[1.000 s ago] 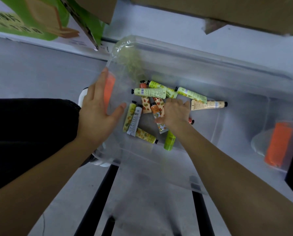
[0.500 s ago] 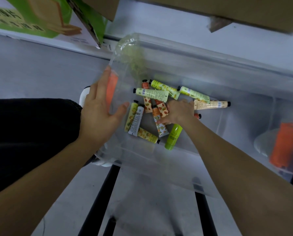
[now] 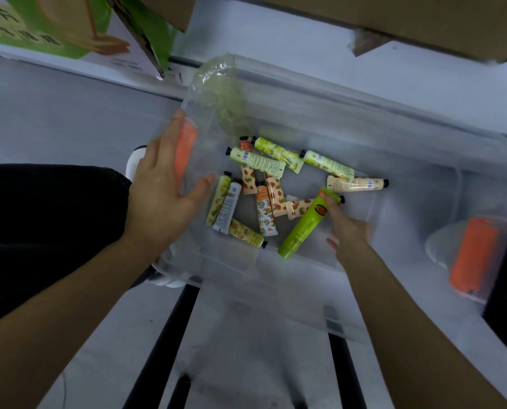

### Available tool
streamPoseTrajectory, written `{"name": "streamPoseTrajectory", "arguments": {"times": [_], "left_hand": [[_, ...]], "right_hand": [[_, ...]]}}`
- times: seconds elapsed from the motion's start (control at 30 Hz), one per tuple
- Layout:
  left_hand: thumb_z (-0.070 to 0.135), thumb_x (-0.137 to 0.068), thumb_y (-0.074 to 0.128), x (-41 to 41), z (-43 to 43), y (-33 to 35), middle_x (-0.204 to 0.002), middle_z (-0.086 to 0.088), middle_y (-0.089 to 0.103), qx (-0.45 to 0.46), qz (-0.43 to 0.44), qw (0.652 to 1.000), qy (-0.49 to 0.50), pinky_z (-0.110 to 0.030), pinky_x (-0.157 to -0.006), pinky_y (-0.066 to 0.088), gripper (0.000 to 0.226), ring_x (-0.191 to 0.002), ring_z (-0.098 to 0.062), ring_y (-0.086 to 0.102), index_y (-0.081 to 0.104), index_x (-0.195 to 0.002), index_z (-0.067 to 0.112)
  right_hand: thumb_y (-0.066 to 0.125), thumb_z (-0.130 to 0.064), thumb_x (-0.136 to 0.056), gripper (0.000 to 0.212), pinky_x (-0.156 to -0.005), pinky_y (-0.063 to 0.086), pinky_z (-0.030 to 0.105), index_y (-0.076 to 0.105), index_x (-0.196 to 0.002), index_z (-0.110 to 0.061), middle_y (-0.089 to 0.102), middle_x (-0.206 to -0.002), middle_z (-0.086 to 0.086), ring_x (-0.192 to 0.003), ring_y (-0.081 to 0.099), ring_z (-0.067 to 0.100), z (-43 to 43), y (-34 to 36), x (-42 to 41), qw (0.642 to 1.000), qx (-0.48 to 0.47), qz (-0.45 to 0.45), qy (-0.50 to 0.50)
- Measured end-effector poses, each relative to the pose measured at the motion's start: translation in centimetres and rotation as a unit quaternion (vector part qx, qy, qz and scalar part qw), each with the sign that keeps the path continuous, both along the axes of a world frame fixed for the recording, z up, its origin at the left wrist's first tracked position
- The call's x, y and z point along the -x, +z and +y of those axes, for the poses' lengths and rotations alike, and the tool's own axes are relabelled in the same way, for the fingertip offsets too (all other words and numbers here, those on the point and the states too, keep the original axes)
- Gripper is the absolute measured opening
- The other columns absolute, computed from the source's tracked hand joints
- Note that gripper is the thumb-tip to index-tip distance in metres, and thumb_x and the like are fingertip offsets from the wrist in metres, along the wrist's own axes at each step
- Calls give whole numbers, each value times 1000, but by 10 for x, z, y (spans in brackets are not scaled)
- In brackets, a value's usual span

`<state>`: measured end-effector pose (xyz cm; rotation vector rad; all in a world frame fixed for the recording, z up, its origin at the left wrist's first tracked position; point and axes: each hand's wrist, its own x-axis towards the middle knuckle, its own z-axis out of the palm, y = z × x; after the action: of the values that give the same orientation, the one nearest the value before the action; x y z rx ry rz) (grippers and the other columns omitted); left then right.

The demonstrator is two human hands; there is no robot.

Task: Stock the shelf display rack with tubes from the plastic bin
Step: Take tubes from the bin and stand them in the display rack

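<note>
Green tube [image 3: 304,222] pinched in right hand [image 3: 348,231].

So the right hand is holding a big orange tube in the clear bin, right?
No, the tube in the right hand is green, not orange; the head view shows it. It is in the clear bin.

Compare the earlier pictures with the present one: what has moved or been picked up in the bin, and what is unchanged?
The right hand has slid off the pile toward the near right, its fingers now gripping the green tube near its cap; the tube, earlier mostly hidden, shows full length. Unchanged: the left hand stays flat against the end wall of the plastic bin, and the other tubes lie as before.
</note>
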<state>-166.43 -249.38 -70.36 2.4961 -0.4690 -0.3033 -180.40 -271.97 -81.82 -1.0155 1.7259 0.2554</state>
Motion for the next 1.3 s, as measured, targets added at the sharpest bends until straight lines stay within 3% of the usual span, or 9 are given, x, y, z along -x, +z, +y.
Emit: {"name": "streamPoseTrajectory", "arguments": {"times": [0.07,0.13,0.27,0.43,0.6,0.9,1.03,1.17,1.3], "left_hand": [[39,-84,65,0,1,-1,-145,-5,37,1,1,1000,-3,-25,-95,31,82,-130,-22,40,16,-150,31],[40,-83,63,0,2,0,-145,-6,38,0,0,1000,-3,-25,-95,31,83,-130,-22,39,16,-150,31],[39,-85,64,-1,2,1,-145,-8,38,-2,-6,1000,-8,-27,-93,32,82,-129,-24,40,16,-151,28],[33,-86,67,0,0,1,-146,-8,37,-11,-4,1000,-3,-30,-92,33,82,-129,-27,41,16,-151,28],[33,-86,67,-1,1,1,-144,-8,38,-13,-5,1000,-4,-30,-90,34,83,-128,-28,42,16,-151,28],[37,-85,66,-1,0,0,-145,-9,38,-14,-3,1000,-10,-29,-94,32,83,-130,-26,39,16,-151,26],[43,-82,60,0,-1,2,-144,-10,38,-14,-1,1000,-7,-33,-91,34,83,-128,-29,42,15,-151,29],[35,-86,67,0,-2,3,-145,-9,37,-18,-3,1000,-6,-32,-91,33,82,-129,-29,41,16,-151,27],[35,-86,66,0,-2,2,-145,-10,37,-15,-3,1000,-9,-31,-93,32,82,-130,-29,40,16,-151,26]], "right_hand": [[72,-59,-69,71,-79,53,37,55,-110,-3,60,-96,8,-76,56,18,8,1,0,994,-112,-15,5],[70,-51,-76,48,-82,51,39,60,-89,-6,60,-83,9,-70,53,18,20,0,-1,992,-118,-24,46],[69,-39,-82,30,-92,52,47,56,-71,-14,65,-99,15,-86,60,25,31,-4,-10,994,-41,-75,67],[60,-35,-91,28,-75,54,39,55,-105,-11,61,-105,9,-97,62,27,22,-14,-16,993,-40,-79,-76],[63,-36,-88,52,-89,49,37,47,-127,-4,59,-121,13,-108,59,29,17,-14,-37,996,3,-9,-88],[72,-29,-81,31,-78,46,33,60,-97,-5,61,-95,8,-87,59,23,20,-12,-41,992,26,-36,-121],[72,-22,-82,17,-84,52,39,57,-76,-14,65,-83,5,-79,63,20,19,-10,-26,990,-19,-136,-25],[72,-9,-78,10,-85,53,39,66,-85,-10,69,-90,10,-83,65,23,26,-2,-35,975,-37,-166,142],[79,-7,-70,32,-88,54,41,69,-100,-9,71,-100,11,-90,67,24,46,-7,-50,973,-22,-157,168]]}}
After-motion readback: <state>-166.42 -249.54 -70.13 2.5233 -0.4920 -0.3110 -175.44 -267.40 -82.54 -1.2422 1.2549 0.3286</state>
